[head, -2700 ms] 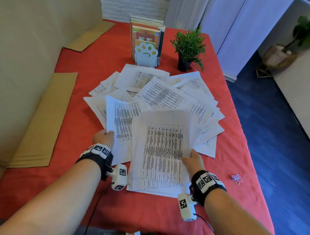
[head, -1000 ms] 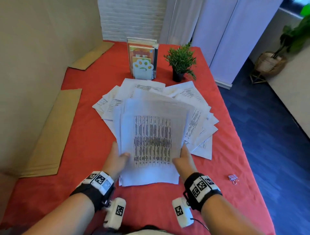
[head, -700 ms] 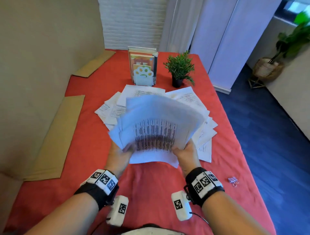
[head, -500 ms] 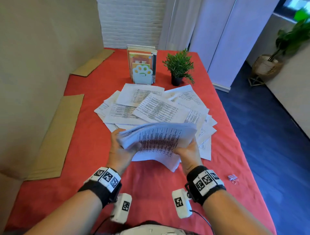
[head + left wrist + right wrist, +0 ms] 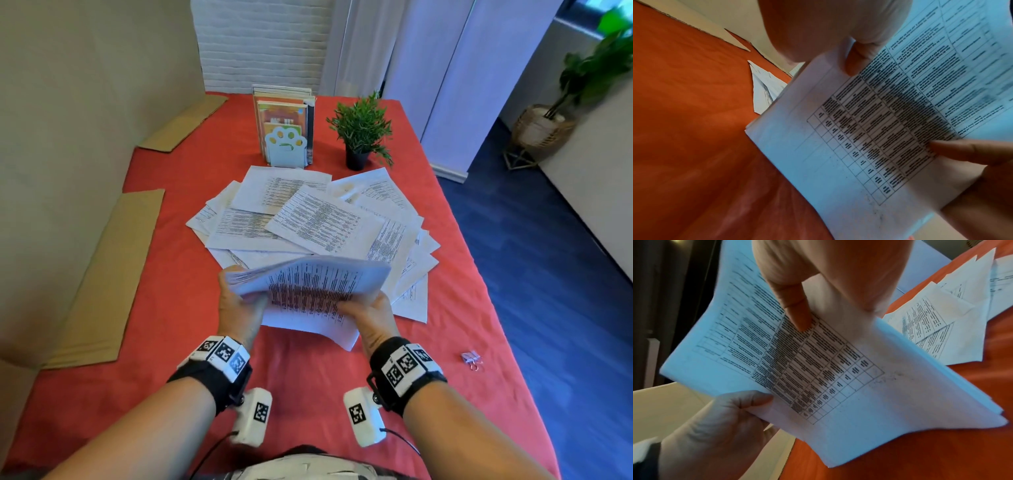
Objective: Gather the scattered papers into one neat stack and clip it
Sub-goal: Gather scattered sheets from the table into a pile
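Observation:
I hold a bundle of printed sheets (image 5: 313, 291) off the red table, its bottom edge hanging towards the cloth. My left hand (image 5: 239, 305) grips its left side and my right hand (image 5: 368, 310) grips its right side, thumbs on the printed face. The left wrist view shows the bundle (image 5: 869, 146) under my left thumb (image 5: 857, 63). In the right wrist view the bundle (image 5: 818, 369) is pinched by my right thumb (image 5: 795, 313). More scattered papers (image 5: 308, 219) lie fanned out behind it. A small binder clip (image 5: 472, 359) lies at the right, near the table edge.
A paw-shaped book holder with books (image 5: 286, 133) and a small potted plant (image 5: 359, 133) stand behind the papers. Cardboard sheets (image 5: 109, 274) lie along the left wall. The table's right edge (image 5: 479, 274) drops to a blue floor.
Both hands closed round the gathered sheets and lifted them off the table, tipping the bundle up. The papers that lay beneath it are now uncovered.

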Motion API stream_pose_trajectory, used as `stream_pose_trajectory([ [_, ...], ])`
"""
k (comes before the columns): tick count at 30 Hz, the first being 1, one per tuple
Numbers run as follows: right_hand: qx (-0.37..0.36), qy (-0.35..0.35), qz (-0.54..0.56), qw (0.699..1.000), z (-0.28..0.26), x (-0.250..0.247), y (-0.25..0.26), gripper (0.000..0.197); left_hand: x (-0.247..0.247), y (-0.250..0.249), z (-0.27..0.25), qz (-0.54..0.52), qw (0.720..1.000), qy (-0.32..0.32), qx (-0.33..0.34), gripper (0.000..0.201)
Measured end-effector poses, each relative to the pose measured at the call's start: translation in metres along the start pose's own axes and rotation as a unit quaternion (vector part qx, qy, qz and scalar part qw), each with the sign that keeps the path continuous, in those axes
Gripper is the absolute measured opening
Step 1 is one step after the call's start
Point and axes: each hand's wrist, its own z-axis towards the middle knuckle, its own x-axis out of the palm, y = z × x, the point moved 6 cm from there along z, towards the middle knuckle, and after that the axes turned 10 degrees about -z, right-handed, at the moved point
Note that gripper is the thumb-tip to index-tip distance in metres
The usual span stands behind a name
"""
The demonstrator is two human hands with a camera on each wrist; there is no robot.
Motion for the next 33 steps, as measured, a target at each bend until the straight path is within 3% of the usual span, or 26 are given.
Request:
stream_pose_trajectory([
  [3, 0.003, -0.003, -0.008, 1.000, 0.001, 0.000, -0.002, 0.029, -0.002, 0.004, 0.000, -0.013, 1.000, -0.006, -0.016, 0.064],
  [6, 0.008, -0.016, -0.018, 1.000, 0.004, 0.000, -0.006, 0.036, -0.005, 0.006, -0.001, 0.027, 1.000, -0.002, -0.009, 0.055],
  [10, 0.006, -0.030, -0.043, 0.999, 0.007, 0.000, -0.009, 0.016, -0.006, 0.009, -0.001, 0.065, 0.998, 0.007, -0.001, 0.054],
  [14, -0.006, -0.048, -0.051, 0.998, 0.009, 0.000, -0.008, 0.023, 0.005, -0.007, -0.005, 0.051, 0.997, 0.027, 0.041, 0.050],
  [18, -0.018, -0.036, -0.073, 0.997, 0.010, 0.004, -0.013, 0.005, 0.006, -0.001, -0.013, 0.061, 0.997, 0.023, 0.036, 0.044],
  [22, 0.009, -0.026, -0.110, 0.994, 0.010, 0.002, -0.029, 0.009, 0.000, 0.020, -0.015, 0.064, 0.997, 0.030, -0.003, 0.050],
  [27, 0.049, -0.033, -0.177, 0.983, 0.011, -0.003, -0.049, 0.015, -0.008, 0.035, -0.018, 0.100, 0.993, 0.043, -0.046, 0.040],
  [31, 0.026, 0.030, -0.212, 0.976, 0.027, 0.005, -0.032, 0.025, -0.015, 0.026, 0.000, 0.111, 0.992, 0.030, -0.045, 0.036],
  [33, -0.006, 0.065, -0.240, 0.969, 0.033, 0.011, -0.017, 0.010, -0.019, 0.027, 0.007, 0.120, 0.991, 0.025, -0.051, 0.036],
])
